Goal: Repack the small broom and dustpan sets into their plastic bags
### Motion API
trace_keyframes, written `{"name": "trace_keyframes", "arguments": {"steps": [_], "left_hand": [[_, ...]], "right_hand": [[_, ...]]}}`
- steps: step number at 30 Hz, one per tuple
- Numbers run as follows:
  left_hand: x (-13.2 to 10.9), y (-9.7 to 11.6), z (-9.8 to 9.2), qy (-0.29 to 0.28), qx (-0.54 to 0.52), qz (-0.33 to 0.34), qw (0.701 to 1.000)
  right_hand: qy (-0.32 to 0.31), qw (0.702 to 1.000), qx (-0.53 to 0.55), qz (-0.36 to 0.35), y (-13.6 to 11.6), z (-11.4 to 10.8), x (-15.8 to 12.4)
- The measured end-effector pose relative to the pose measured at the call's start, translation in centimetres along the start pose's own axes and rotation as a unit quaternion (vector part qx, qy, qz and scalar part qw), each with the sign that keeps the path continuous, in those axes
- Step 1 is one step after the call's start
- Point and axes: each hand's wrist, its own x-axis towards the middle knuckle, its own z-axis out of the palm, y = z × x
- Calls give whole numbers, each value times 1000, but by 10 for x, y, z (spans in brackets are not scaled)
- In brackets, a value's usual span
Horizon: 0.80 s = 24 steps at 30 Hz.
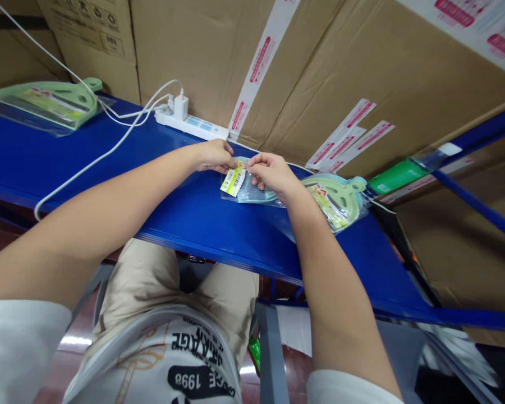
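My left hand (212,155) and my right hand (271,174) meet over a blue shelf (185,210). Both pinch the top of a small clear plastic packet (246,188) that holds a pale blue item and a yellow-green label card (233,180). The left fingers are closed on the card's upper edge. The right thumb and fingers are closed on the packet's upper right corner. Just right of my right hand lies a bagged green and blue plastic paddle (340,196) with holes.
A white power strip (191,123) with a plugged charger (180,105) and white cables (105,148) lies at the back of the shelf. Another bagged green paddle (53,104) sits at far left. Cardboard boxes (340,73) wall the back. A green packet (393,177) leans at right.
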Motion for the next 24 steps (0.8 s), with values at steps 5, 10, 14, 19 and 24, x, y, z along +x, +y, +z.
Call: {"name": "trace_keyframes", "arguments": {"steps": [5,10,14,19,24], "left_hand": [[-8,8,16,65,-25,-13,997],[-18,12,16,30,35,-6,999],[-19,11,11,-8,86,-14,996],[-21,16,16,50,89,-16,995],[-24,21,23,128,41,-20,991]], "right_hand": [[4,1000,3,4,0,0,0],[12,1000,4,4,1,-1,1],[17,1000,4,12,1,-1,1],[18,1000,4,19,0,1,0],[7,1000,16,21,-1,3,-1]]}}
